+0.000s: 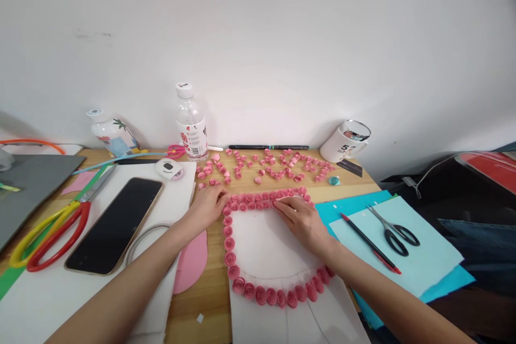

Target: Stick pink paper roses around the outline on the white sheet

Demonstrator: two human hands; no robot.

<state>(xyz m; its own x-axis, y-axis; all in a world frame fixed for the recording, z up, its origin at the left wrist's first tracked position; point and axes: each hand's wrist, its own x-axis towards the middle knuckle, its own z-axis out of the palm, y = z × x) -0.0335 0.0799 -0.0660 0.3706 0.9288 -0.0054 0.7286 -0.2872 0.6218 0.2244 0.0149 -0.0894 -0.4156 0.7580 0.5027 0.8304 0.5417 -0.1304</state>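
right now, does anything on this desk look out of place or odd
Mostly tidy. One teal paper rose sits alone at the edge of the loose pink paper roses, the only one of that colour. A small white paper scrap lies on the bare wooden desk near the front. Nothing looks spilled or damaged.

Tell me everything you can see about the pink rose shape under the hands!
The rose outline is many small rolled pink paper roses set side by side in a rounded loop on a white sheet, which lies flat on the wooden desk. Its middle is bare. The left hand touches its top left corner, the right hand presses the top row, and the right arm hides part of the right side.
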